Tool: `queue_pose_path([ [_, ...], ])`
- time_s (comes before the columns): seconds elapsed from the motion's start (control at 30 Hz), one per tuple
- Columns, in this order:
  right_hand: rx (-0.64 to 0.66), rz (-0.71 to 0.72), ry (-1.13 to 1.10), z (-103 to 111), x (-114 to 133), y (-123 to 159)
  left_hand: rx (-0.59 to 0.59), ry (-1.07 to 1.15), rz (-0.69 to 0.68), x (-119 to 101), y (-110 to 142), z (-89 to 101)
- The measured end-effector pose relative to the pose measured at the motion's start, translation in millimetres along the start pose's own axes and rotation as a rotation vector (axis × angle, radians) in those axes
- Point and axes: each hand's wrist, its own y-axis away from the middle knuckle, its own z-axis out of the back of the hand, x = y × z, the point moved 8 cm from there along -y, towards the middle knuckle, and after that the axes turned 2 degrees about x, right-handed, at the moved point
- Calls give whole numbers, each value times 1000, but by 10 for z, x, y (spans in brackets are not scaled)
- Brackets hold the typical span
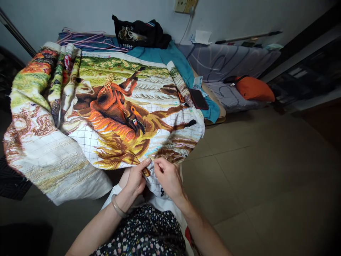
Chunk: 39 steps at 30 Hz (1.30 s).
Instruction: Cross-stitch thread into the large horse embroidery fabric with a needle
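A large cross-stitch canvas (106,106) with orange-brown horses lies spread over a low table and hangs down into my lap. My left hand (136,177) pinches the canvas's near edge, fingers closed on the cloth; a bangle sits on that wrist. My right hand (168,176) is closed in a pinch just right of it, fingertips almost touching the left thumb, holding a thin needle (152,161) at the cloth's edge. Small scissors (107,85) and threads lie on the canvas's middle.
A dark phone (198,99) lies on teal cloth (183,67) at the table's right end. Pink hangers (85,37) and a black bag (138,33) sit at the back by the wall. An orange cushion (254,89) lies on grey bedding to the right. Tiled floor stretches right.
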Motion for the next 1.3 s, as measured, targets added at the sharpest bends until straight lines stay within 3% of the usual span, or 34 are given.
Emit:
queue_pose_path([
  [0.23,24,-73,-210,-124,-162,52,-16,-17,-34,3,-31,22],
  [0.7,-32,-134,-328,-230,-308,68,-80,-24,-21,30,-62,79],
  [1.1,-47,-173,-311,-255,-288,65,-73,-4,-23,9,-56,51],
  [1.3,-117,-221,-442,-250,-272,38,-37,2,0,30,-69,49],
])
